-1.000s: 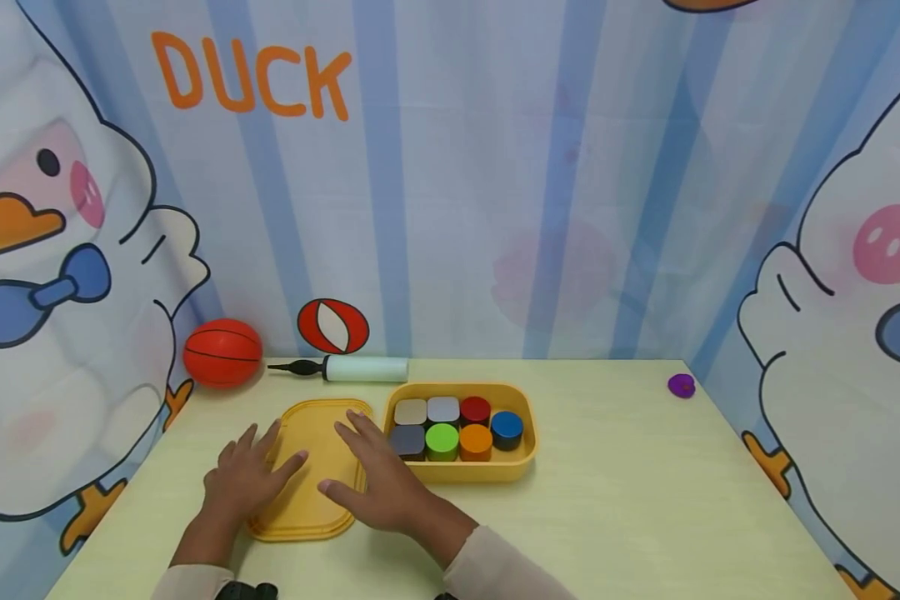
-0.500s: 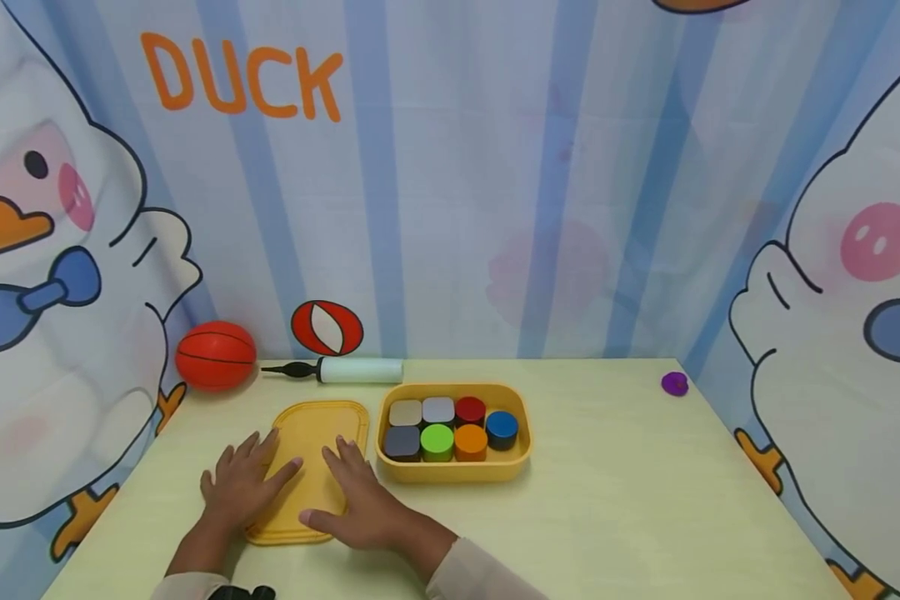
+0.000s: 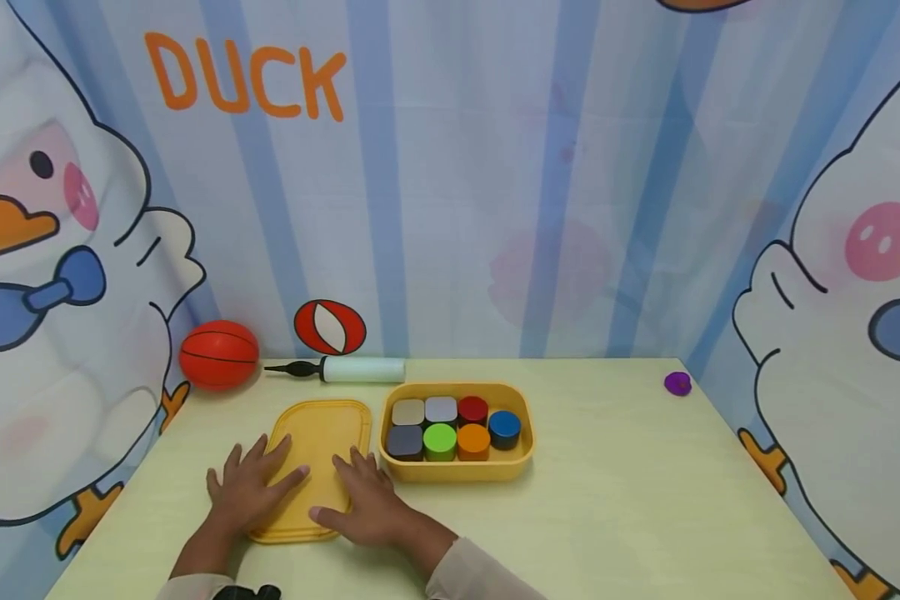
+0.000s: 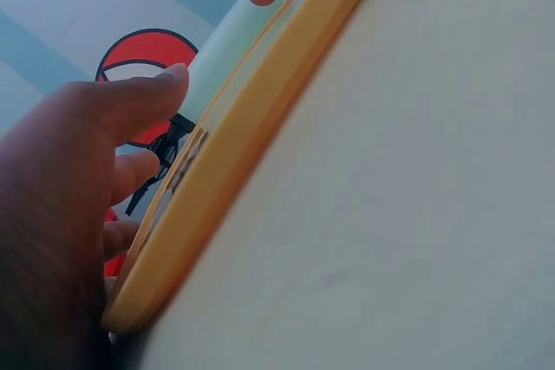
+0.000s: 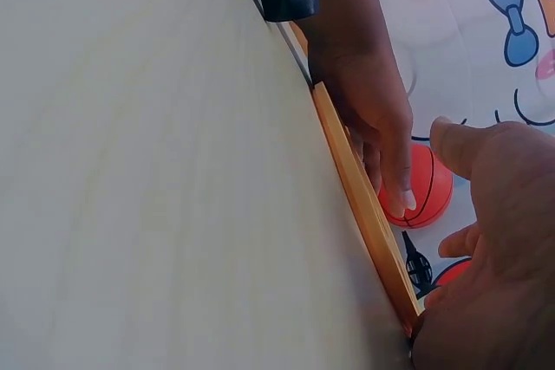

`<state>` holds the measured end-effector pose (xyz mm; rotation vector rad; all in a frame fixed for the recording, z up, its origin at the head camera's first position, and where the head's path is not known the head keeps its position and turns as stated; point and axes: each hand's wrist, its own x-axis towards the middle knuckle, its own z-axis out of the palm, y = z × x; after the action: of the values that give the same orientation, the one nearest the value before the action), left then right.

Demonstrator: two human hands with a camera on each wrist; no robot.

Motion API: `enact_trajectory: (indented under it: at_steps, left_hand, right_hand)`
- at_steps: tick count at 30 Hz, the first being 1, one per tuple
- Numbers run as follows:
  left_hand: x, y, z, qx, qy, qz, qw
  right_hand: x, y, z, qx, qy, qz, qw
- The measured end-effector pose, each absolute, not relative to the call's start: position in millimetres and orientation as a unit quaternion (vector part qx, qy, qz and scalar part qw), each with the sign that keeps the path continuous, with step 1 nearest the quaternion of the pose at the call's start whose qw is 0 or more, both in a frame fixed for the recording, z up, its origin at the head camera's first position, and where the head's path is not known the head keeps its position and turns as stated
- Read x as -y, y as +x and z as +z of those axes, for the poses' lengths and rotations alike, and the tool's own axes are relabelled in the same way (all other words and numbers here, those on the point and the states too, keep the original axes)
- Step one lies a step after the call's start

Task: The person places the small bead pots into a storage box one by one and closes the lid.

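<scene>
A flat yellow lid-like panel [image 3: 318, 450] with rounded corners lies on the table, its raised rim seen edge-on in the left wrist view. My left hand [image 3: 251, 492] is at its left side, fingers spread over the edge and thumb pointing inward. At the lower right side of the panel is my right hand [image 3: 371, 500], with fingers extended and thumb over the surface. Neither hand curls round it. Just to the right stands a yellow box [image 3: 457, 472], holding several round and square pieces with coloured tops, such as a green piece [image 3: 440, 438] and a blue piece [image 3: 504, 427].
At the back left sits a red ball [image 3: 219, 355] with black lines, beside a white hand pump [image 3: 363, 370] with a black nozzle. A small purple object [image 3: 678, 383] lies near the back right corner. A curtain [image 3: 457, 183] with duck prints rises behind the table.
My right hand has drawn back toward me, from the panel's upper right to its lower right side. My left hand has shifted slightly nearer. Panel and box stay in place.
</scene>
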<state>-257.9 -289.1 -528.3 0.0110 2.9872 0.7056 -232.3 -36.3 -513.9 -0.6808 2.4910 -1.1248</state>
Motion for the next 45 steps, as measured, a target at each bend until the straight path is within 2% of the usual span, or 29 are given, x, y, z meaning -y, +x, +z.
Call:
enact_trajectory:
  at_steps: [12,18,29,40,45]
  left_hand:
    - [291.3,-259.3,-529.2,-0.966,0.0,0.258,0.031]
    - [292.2,-261.5,-523.9,-0.949,-0.003,0.316,-0.011]
    - [290.7,-254.3,-500.3,-0.897,-0.041,0.436,-0.064]
    - [267.8,-255.5,-473.3,-0.859,-0.029,0.504,-0.092]
    - [246.6,-258.9,-460.9,-0.824,-0.035,0.555,-0.105]
  right_hand:
    - [35.4,-235.8,-516.1,-0.845,-0.27,-0.432,0.16]
    - [34.1,-235.4,-514.6,-0.81,-0.308,-0.475,0.154]
    - [34.0,-231.9,-495.3,-0.811,-0.326,-0.478,0.091]
    - [8.1,-235.4,-473.4,-0.787,-0.308,-0.529,0.077]
    - [-11.2,-242.4,-466.2,-0.769,-0.296,-0.565,0.054]
